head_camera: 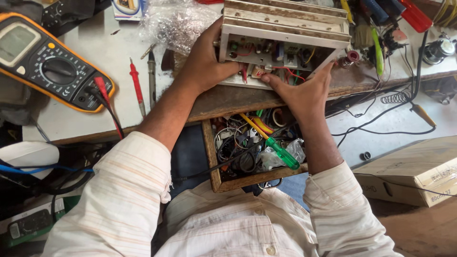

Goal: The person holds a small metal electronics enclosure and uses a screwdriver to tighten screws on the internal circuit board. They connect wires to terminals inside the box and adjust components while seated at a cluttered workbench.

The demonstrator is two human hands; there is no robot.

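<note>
Far off to the left of the open amplifier chassis [281,43] sits the yellow-cased multimeter [50,62], its red probe [137,85] lying on the white bench top [95,52] between meter and chassis, a dark pen-like tool [151,76] just beside it. Closer in, the left hand [202,64] is clamped on the chassis's left end, palm against the side wall, fingers wrapped round out of sight. Behind that hand, a crumpled clear plastic bag [176,21] touches the chassis's far left corner. The chassis itself lies tilted on the wooden bench edge [228,100], open face toward the person, finned heat sink on top, wires and small parts showing inside. Straight below it, an open wooden drawer [212,157] bulges with wire coils and a green-handled screwdriver [278,150]. The right hand [302,90] presses up against the chassis's lower front edge, fingers spread, thumb laid along the bottom lip, gripping nothing else. Right of the chassis it's crowded: red-handled tools [414,14] and a tangle of black cable [404,90] near its end. Lower right, well apart, a cardboard box [414,171]. Open bench shows only left of the chassis, between probe and meter.
</note>
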